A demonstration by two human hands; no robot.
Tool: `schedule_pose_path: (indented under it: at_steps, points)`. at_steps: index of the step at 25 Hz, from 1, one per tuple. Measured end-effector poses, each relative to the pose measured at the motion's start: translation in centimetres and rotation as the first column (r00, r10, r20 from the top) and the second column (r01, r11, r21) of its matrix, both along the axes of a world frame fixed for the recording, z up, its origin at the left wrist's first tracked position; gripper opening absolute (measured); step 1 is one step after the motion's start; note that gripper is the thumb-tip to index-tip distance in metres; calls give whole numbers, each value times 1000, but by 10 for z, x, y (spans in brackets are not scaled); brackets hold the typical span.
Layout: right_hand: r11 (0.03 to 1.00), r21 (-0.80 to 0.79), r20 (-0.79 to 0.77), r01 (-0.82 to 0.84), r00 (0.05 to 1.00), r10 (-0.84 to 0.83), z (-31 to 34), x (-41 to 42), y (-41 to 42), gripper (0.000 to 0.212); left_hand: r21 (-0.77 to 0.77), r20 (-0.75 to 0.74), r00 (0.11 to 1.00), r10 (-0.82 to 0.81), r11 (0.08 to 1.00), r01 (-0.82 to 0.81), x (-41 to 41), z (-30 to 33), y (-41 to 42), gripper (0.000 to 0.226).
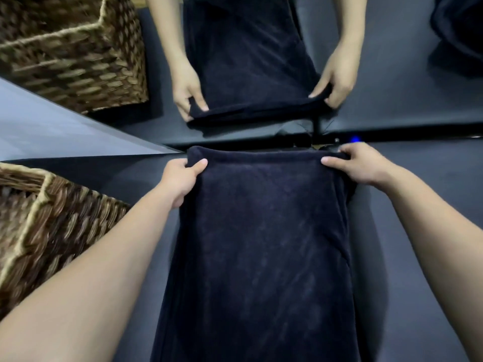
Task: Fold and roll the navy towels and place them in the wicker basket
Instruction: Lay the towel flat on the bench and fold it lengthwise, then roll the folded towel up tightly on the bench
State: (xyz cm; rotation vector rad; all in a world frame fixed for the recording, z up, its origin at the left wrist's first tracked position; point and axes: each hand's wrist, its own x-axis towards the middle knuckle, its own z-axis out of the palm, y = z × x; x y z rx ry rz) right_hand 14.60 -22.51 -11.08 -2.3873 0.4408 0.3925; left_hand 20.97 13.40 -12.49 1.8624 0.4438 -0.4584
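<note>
Navy towel (261, 231), flat on table (405, 231), far edge pinched at both corners by left hand (183, 176) and right hand (362, 164); risk: uneven pull skews roll, basket (52, 218) beside left grip.

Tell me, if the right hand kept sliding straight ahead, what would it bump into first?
Probably the mirror standing at the table's far edge. The right hand grips the towel very near it, with only a narrow strip of table between. Depth is hard to judge.
</note>
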Motion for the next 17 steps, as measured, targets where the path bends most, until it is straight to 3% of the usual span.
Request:
schedule_pose_path:
  at_steps: [2, 3, 5, 6, 8, 9, 11, 13, 15, 17]
  points:
    - [987, -99, 232, 123, 968, -97, -11, 14, 10, 32, -3, 62, 996, 57, 998, -57, 6, 0, -1, 15]
    - [970, -39, 288, 239, 933, -218, -17, 18, 17, 25, 10, 103, 991, 90, 996, -92, 12, -4, -3, 14]
    - [886, 162, 276, 434, 842, -463, -24, 19, 30, 41, 127, 158, 978, 137, 979, -158, 18, -7, -6, 22]
    - [871, 143, 243, 470, 836, -491, -26, 13, 35, 50, 260, 188, 974, 127, 950, -174, 16, -7, -3, 32]
    - [903, -104, 128, 416, 906, -403, -30, -5, 44, 62, 550, 341, 940, -13, 814, -188, -1, -8, 1, 40]
    - [915, -216, 60, 342, 940, -337, -32, -13, 46, 61, 612, 466, 872, -149, 766, -197, -16, -8, 0, 37]
    - [931, -251, 77, 265, 964, -253, -37, -16, 45, 43, 647, 581, 672, -459, 762, -38, -47, -18, -10, 30]
    - [939, -136, 188, 315, 939, -288, -37, -7, 36, 28, 752, 412, 583, -700, 623, 216, -65, -39, -19, 38]
    - [913, -10, 228, 408, 890, -396, -34, 0, 30, 25, 821, 172, 615, -770, 457, 343, -57, -50, -19, 49]
    - [918, -167, 221, 361, 920, -322, -28, -12, 42, 44, 838, 30, 672, -740, 385, 386, -45, -45, -23, 54]
